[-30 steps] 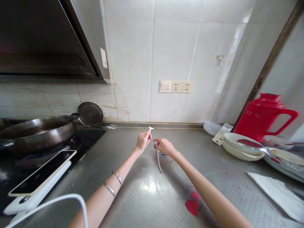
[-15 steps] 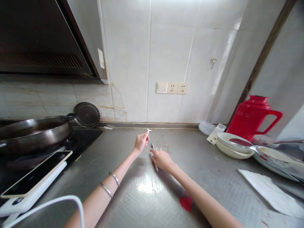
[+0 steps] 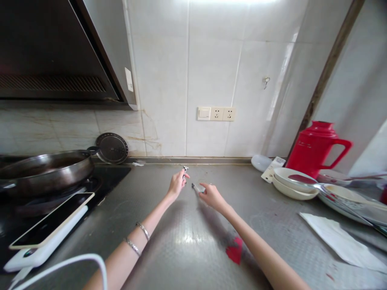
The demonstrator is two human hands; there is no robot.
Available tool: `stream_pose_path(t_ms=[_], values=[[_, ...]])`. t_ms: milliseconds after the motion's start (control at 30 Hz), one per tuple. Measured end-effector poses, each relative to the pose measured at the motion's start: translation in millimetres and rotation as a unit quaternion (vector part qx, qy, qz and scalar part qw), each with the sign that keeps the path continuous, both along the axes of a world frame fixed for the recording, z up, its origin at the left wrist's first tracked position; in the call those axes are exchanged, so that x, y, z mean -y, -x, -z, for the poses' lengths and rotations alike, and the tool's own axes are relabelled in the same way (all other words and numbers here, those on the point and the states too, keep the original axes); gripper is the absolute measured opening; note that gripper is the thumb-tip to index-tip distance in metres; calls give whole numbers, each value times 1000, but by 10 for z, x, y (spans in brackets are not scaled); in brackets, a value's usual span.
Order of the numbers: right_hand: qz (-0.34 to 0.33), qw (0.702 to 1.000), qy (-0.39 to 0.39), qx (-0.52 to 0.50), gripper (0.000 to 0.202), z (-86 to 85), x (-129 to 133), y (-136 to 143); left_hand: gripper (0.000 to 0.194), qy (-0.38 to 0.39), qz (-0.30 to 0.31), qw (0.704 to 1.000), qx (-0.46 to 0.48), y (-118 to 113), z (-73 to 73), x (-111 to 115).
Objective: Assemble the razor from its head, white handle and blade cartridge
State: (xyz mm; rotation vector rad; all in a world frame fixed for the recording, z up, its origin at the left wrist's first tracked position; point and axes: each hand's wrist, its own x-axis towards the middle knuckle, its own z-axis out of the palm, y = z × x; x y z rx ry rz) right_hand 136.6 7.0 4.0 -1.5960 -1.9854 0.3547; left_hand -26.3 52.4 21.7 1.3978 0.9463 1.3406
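Left hand (image 3: pixel 176 185): closed on small silvery T-headed tool (image 3: pixel 185 170), head up. Slim pale dark-tipped rod (image 3: pixel 195 187): between the hands, right hand (image 3: pixel 212 196) nearer; long axis slants from tip, left-hand side, back toward right. Right hand: half-curled at rod; grip too small to tell.

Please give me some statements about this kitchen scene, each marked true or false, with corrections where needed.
1. The left hand holds a small object with a T-shaped top. True.
2. The bracelets are on the right forearm. False: the bracelets circle the left forearm.
3. The right hand grips the red flask. False: it is at a slender object, though whether it grips it is unclear.
4. The phone lies atop a white item. True.
5. The pan hangs on the wall. False: the pan rests on the stove.
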Motion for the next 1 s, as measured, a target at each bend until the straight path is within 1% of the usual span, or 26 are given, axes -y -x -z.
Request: stream_pose_path(t_ms=[100,200,267,367,433,500,600,667,733,800,900,1000], values=[[42,996,26,-69,44,-56,12,-55,48,22,-1,1000,3,40,25,37],[57,985,59,-152,47,-115,21,-105,45,31,-3,999,6,85,61,75],[66,968,88,-224,51,-150,26,-131,43,33,-3,999,8,105,86,99],[75,928,118,-346,54,-191,44,-164,40,37,-6,999,6,106,114,137],[64,901,118,-413,56,-211,61,-188,39,39,-8,999,1,92,125,160],[49,880,118,-457,54,-226,72,-218,40,37,-11,999,-3,75,131,179],[25,855,136,-499,45,-236,72,-269,40,23,-11,1000,-7,60,138,196],[-4,844,151,-515,40,-235,68,-299,39,13,-8,1000,-9,58,142,204],[-38,843,161,-512,36,-228,68,-322,37,6,-8,1000,-11,59,147,212],[-58,851,155,-498,36,-218,69,-341,36,1,-9,1000,-14,59,154,219],[-46,874,113,-470,44,-192,44,-380,35,-8,-8,1000,-20,61,169,223],[-32,909,41,-413,47,-160,-21,-456,33,-15,-4,999,-32,64,194,213]])
